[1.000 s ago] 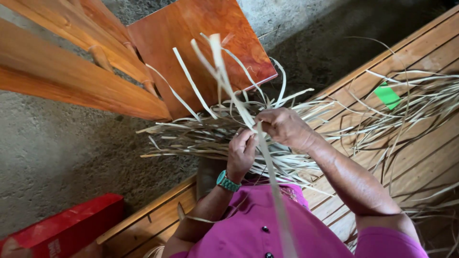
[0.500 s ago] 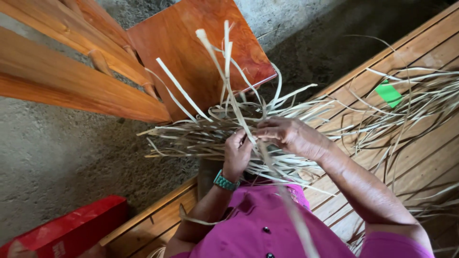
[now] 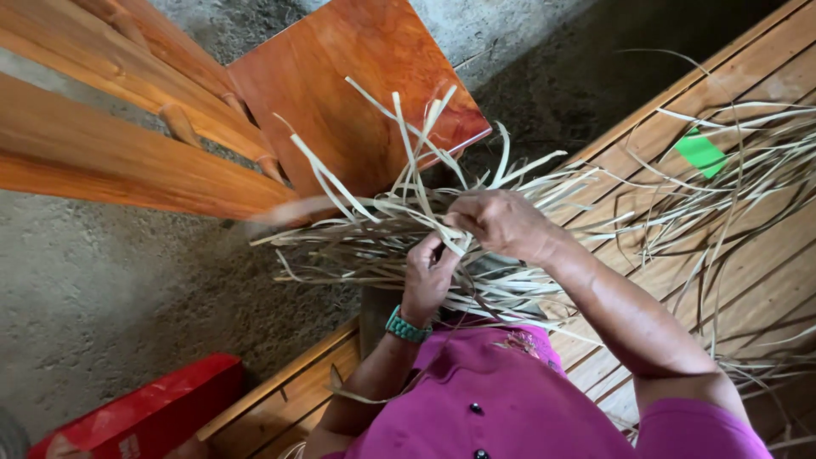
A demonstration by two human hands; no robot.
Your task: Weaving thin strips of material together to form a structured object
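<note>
A loose bundle of pale flat straw strips [image 3: 357, 234] lies across my lap, its ends fanning up and to the left. My left hand [image 3: 427, 276], with a teal beaded bracelet [image 3: 406, 326] at the wrist, pinches strips at the bundle's middle. My right hand [image 3: 501, 223] closes over the same strips just above and to the right, fingers curled around them. More long strips [image 3: 731, 178] trail off to the right over a wooden slatted bench [image 3: 765, 280]. I wear a magenta shirt [image 3: 493, 399].
A reddish wooden chair seat [image 3: 340, 102] and its slanted wooden rails [image 3: 110, 161] stand ahead on the rough concrete floor [image 3: 110, 297]. A red box [image 3: 144, 416] lies at the lower left. A small green tag [image 3: 700, 153] rests on the bench among strips.
The long strip that stood upright in front of me has come down into the bundle. Both hands have stayed at the bundle's middle, the right hand closing lower over the strips.
</note>
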